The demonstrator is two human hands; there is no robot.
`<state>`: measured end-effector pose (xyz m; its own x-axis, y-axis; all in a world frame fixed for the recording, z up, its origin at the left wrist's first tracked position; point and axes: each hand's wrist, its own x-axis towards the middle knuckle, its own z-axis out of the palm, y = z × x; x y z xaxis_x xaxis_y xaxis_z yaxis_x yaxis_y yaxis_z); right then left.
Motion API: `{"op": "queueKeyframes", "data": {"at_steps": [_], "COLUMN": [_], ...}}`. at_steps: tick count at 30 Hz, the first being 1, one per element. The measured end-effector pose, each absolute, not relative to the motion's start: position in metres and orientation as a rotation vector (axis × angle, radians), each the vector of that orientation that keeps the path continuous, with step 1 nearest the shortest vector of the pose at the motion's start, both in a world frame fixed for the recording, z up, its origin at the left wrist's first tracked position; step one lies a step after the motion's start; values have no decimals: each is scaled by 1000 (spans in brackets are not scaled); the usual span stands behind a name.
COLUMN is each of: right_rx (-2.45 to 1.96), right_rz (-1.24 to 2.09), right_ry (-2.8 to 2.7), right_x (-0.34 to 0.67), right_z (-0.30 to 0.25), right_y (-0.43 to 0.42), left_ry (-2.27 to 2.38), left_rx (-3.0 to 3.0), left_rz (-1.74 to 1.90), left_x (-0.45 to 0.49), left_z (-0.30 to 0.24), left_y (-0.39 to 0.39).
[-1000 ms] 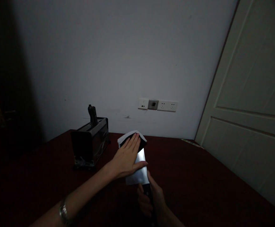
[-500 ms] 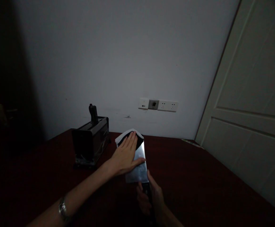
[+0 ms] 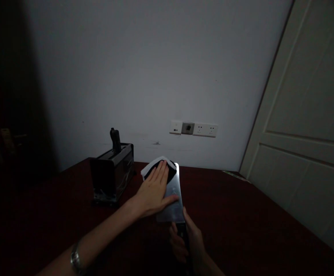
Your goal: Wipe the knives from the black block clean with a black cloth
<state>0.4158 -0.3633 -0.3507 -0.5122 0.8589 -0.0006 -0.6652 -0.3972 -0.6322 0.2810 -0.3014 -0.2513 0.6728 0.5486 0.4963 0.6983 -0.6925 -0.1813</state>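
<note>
A cleaver [image 3: 173,207] with a broad shiny blade is held up at the middle of the view, blade pointing away from me. My right hand [image 3: 188,241] is wrapped round its black handle [image 3: 182,230]. Across the far part of the blade lies a black-and-white cloth [image 3: 171,173]. My left hand [image 3: 153,193] presses flat on that cloth, its fingers stretched out and its thumb resting over the blade near the right-hand edge. Part of the blade is hidden under the cloth and the hand.
A dark knife block [image 3: 112,174] stands to the left, with black handles [image 3: 115,140] sticking up from its top. The dark red table [image 3: 227,214] meets a pale wall [image 3: 144,76] bearing sockets [image 3: 205,129]. At the right is a white panelled door [image 3: 307,115].
The cleaver has shifted slightly right, and its far right corner now shows past the cloth. My left hand stays flat on the cloth; the whole view has moved a little.
</note>
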Motion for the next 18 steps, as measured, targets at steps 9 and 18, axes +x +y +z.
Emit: {"op": "queueKeyframes", "data": {"at_steps": [9,18], "right_rx": [-410,-384], "right_rz": [1991,2044], "right_ry": [-743,-792], "right_x": [420,415], "right_z": [-347,-352], "right_y": [-364,-365], "left_ry": [-959,-1042], "left_rx": [-2544,-2463], "left_rz": [-562,-597], "left_x": [284,272], "left_z": [-255,-242], "left_y": [-310,-304]}}
